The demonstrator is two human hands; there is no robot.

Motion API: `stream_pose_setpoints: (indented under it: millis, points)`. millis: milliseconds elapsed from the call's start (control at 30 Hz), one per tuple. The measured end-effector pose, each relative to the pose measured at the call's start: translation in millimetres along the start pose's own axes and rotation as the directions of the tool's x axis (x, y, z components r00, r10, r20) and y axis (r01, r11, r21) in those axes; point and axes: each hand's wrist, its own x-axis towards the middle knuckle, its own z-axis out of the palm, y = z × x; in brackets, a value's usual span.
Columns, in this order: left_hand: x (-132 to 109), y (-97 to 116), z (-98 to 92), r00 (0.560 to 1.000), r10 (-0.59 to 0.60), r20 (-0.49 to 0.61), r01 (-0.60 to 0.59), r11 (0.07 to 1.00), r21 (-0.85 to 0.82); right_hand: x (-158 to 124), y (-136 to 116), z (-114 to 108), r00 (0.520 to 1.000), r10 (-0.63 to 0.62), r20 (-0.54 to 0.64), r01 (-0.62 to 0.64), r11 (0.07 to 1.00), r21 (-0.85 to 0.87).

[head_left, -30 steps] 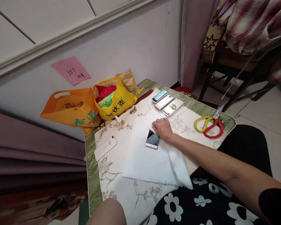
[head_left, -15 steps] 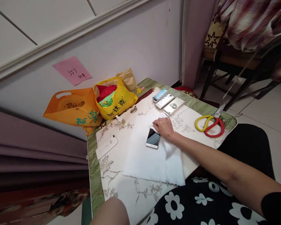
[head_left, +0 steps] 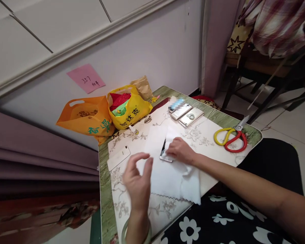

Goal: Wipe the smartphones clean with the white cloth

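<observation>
Left hand [head_left: 138, 183] hovers, fingers [head_left: 147, 166] apart; right hand [head_left: 180, 151] palm-down

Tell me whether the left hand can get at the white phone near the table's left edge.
Probably yes. The left hand hovers open just to the right of the white phone, which lies flat and uncovered, and nothing stands between them.

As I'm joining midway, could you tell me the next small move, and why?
Probably lower the left hand onto the white cloth to pin it: that hand hovers open above it, while the right hand holds a cloth fold on the phone.
</observation>
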Motion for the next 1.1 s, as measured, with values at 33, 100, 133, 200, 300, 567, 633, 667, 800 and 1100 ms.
stream_pose_setpoints:
  millis: [33,100,133,200,300,567,633,667,800,1100]
  points:
    - [-2.1,-8.6,9.7,0.996,-0.043,0.082,0.041,0.999,0.022,-2.1,0.1,-0.3,0.991,0.122,-0.059,-0.124,0.992,-0.033]
    - [-8.7,-27.7,31.1,0.956,-0.16,0.248,0.132,0.983,0.125,-5.7,-1.2,-0.8,0.948,0.285,-0.142,-0.297,0.953,-0.068]
    - [-13.2,-36.7,41.4,0.927,-0.227,0.297,0.171,0.964,0.203,-7.5,-2.7,-1.0,0.954,0.268,-0.134,-0.278,0.959,-0.062]
    - [-23.0,-50.7,58.6,0.905,-0.27,0.329,0.164,0.934,0.318,-11.9,-6.5,-1.2,0.99,0.122,-0.063,-0.123,0.992,-0.004]
    - [-36.1,-59.7,73.9,0.919,-0.271,0.285,0.138,0.901,0.412,-19.2,-10.0,-2.3,0.995,0.102,-0.018,-0.1,0.989,0.107]
    - [-45.6,-62.1,81.5,0.96,-0.24,0.142,0.148,0.87,0.47,-8.8,-22.1,1.0,0.961,0.275,0.02,-0.276,0.957,0.091]
    - [-45.6,-64.4,81.9,0.958,-0.24,0.157,0.144,0.875,0.462,2.9,-29.1,5.9,0.955,0.294,0.027,-0.295,0.954,0.055]
    - [-45.8,-65.8,82.1,0.958,-0.241,0.157,0.146,0.877,0.458,8.7,-32.0,8.3,0.952,0.306,0.029,-0.307,0.951,0.041]
    - [-48.8,-71.8,82.1,0.964,-0.234,0.127,0.158,0.888,0.431,17.0,-35.5,12.0,0.943,0.331,0.033,-0.332,0.943,0.034]
    - [-40.3,-73.9,85.1,0.977,-0.159,0.14,0.096,0.921,0.377,-3.0,-25.9,-4.2,0.942,0.334,0.043,-0.335,0.942,0.027]
